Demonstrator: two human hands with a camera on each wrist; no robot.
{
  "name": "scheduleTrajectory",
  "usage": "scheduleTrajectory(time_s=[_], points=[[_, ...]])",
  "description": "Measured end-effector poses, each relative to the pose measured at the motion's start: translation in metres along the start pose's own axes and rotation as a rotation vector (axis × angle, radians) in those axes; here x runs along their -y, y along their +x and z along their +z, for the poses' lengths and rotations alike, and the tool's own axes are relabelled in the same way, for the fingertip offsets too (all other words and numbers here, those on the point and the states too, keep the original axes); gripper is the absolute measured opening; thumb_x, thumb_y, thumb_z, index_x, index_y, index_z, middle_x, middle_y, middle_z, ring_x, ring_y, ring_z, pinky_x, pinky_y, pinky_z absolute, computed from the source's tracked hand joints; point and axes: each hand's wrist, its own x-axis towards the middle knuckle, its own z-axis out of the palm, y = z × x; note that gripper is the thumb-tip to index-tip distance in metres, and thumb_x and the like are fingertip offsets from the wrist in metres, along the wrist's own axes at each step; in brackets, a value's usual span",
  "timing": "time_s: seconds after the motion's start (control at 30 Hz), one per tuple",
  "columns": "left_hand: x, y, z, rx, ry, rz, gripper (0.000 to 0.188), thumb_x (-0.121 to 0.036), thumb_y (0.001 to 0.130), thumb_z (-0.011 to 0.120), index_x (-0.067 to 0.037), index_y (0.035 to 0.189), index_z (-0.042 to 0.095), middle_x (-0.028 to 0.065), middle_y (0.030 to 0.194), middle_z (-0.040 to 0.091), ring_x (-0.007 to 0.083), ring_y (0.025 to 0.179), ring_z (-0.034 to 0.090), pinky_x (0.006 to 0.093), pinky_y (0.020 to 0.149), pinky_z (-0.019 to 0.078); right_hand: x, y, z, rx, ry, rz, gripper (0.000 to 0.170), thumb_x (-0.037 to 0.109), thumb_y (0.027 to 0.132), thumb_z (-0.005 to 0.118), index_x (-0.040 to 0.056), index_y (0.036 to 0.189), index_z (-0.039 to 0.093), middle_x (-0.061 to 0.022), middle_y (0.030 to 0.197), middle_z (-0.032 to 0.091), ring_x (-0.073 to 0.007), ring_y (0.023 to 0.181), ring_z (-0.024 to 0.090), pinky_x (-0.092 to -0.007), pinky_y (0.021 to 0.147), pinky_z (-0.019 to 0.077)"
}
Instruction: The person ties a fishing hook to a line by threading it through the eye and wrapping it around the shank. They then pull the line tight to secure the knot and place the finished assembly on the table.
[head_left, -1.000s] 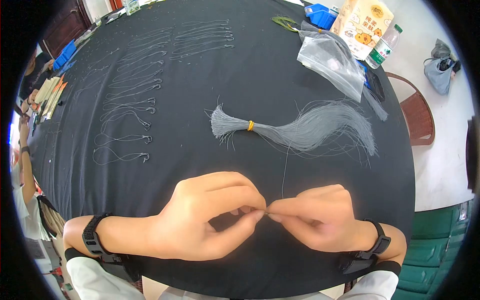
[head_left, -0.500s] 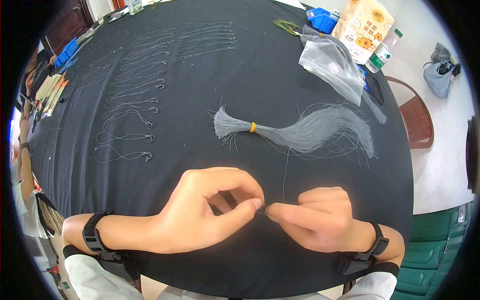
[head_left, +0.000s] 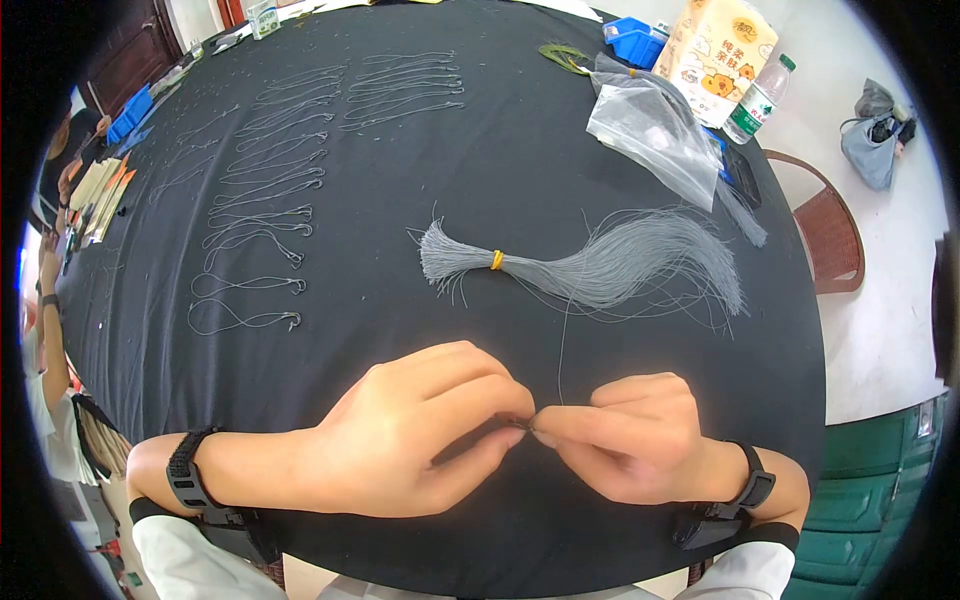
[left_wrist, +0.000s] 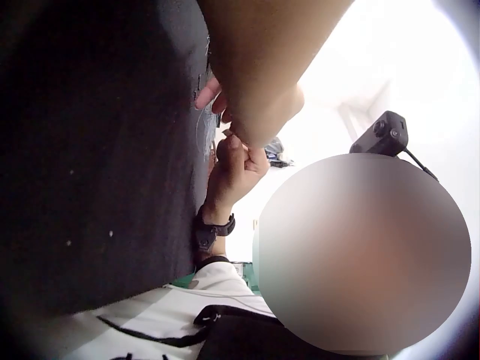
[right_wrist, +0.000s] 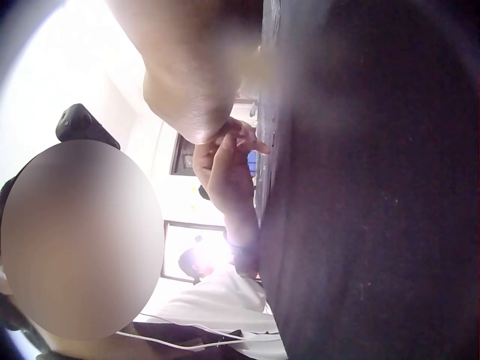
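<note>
In the head view, the left hand [head_left: 430, 430] pinches a tiny dark piece [head_left: 520, 425] between thumb and forefinger. Its tips meet those of the right hand [head_left: 630, 435], whose thumb and forefinger pinch the same spot. A thin grey strand [head_left: 562, 350] rises from the right fingers towards a bundle of grey strands [head_left: 630, 265], bound by a yellow band [head_left: 497, 260]. What exactly the tiny piece is cannot be made out. Both wrist views show the hands close together, the pinched piece mostly hidden.
Looped strands with small hooked ends [head_left: 250, 282] lie in rows on the black cloth [head_left: 380, 240] at the left. At the back right are a plastic bag [head_left: 655, 145], a tissue pack [head_left: 715, 60], a bottle [head_left: 760, 100] and a blue tray [head_left: 635, 42]. Another person's arm [head_left: 52, 330] shows far left.
The left thumb and forefinger moved slightly apart from the right fingertips, then came back against them. The head view has shifted a little.
</note>
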Motion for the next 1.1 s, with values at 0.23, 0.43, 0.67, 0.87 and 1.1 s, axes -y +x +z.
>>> scheduleTrajectory(time_s=[0.23, 0.43, 0.67, 0.87, 1.1], points=[[0.0019, -0.0015, 0.0031, -0.015, 0.090, 0.095, 0.023, 0.003, 0.070, 0.072, 0.000, 0.090, 0.063, 0.0128, 0.087, 0.062, 0.0255, 0.073, 0.062, 0.0319, 0.061, 0.0503, 0.0019, -0.0019, -0.0004, 0.113, 0.399, 0.346, 0.009, 0.005, 0.082, 0.067, 0.0037, 0.091, 0.067, -0.0014, 0.048, 0.043, -0.0063, 0.039, 0.036, -0.0243, 0.041, 0.0277], [-0.0031, -0.0018, -0.0023, 0.082, -0.210, -0.184, 0.012, 0.002, 0.079, 0.067, 0.002, 0.090, 0.063, 0.0132, 0.086, 0.064, 0.0199, 0.076, 0.064, 0.0284, 0.063, 0.0529, 0.0007, -0.0022, -0.0021, 0.185, 0.631, 0.547, 0.006, 0.007, 0.088, 0.064, 0.0025, 0.092, 0.066, 0.0060, 0.050, 0.041, 0.0001, 0.046, 0.028, -0.0224, 0.045, 0.0200], [-0.0077, 0.0007, -0.0030, 0.067, -0.280, -0.290, 0.010, 0.001, 0.081, 0.066, 0.003, 0.091, 0.064, 0.0117, 0.088, 0.064, 0.0175, 0.077, 0.064, 0.0257, 0.066, 0.0541, 0.0003, -0.0025, 0.0000, 0.175, 0.727, 0.615, 0.007, 0.007, 0.089, 0.064, 0.0015, 0.093, 0.066, 0.0078, 0.051, 0.041, 0.0012, 0.048, 0.028, -0.0217, 0.045, 0.0191], [0.0004, -0.0015, -0.0014, 0.040, -0.105, -0.079, 0.015, 0.005, 0.075, 0.068, 0.000, 0.088, 0.065, 0.0111, 0.087, 0.063, 0.0202, 0.073, 0.063, 0.0271, 0.060, 0.0506, 0.0028, -0.0004, -0.0003, 0.172, 0.625, 0.561, 0.008, 0.007, 0.088, 0.064, 0.0014, 0.093, 0.067, 0.0078, 0.049, 0.039, 0.0011, 0.047, 0.027, -0.0223, 0.044, 0.0184], [-0.0014, -0.0031, -0.0005, -0.008, -0.037, -0.075, 0.015, 0.007, 0.073, 0.069, -0.001, 0.085, 0.065, 0.0103, 0.082, 0.063, 0.0207, 0.070, 0.062, 0.0292, 0.059, 0.0484, 0.0020, -0.0022, -0.0002, 0.174, 0.652, 0.609, 0.008, 0.008, 0.089, 0.064, 0.0011, 0.092, 0.066, 0.0086, 0.050, 0.038, 0.0012, 0.047, 0.026, -0.0223, 0.045, 0.0182]])
